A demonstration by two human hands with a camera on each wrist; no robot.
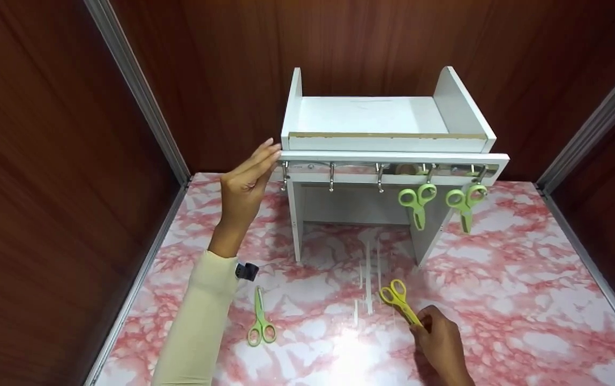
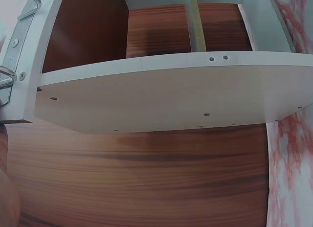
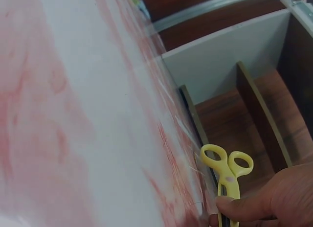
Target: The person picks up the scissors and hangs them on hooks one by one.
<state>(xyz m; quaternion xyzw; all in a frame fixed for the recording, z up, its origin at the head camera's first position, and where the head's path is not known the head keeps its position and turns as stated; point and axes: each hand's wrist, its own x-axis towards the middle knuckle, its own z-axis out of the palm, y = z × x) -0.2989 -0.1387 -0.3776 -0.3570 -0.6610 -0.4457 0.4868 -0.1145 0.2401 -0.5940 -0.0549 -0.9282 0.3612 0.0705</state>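
My right hand (image 1: 441, 343) pinches yellow scissors (image 1: 396, 298) by the blade end, low over the table, with the two handle loops pointing away toward the shelf. In the right wrist view the thumb (image 3: 234, 207) presses on the scissors (image 3: 229, 174) just below their loops. My left hand (image 1: 246, 179), fingers extended, touches the left end of the white hook rail (image 1: 393, 156) on the shelf's front. Two green scissors hang by a loop from the rail's right hooks: one pair (image 1: 418, 203) and another (image 1: 466, 206). The three hooks to the left hold nothing.
Green scissors (image 1: 260, 319) lie on the pink marbled table (image 1: 543, 300), left of the middle. The white shelf (image 1: 366, 115) stands at the back, open underneath. Brown wood panels (image 1: 205, 64) with metal edging enclose the table.
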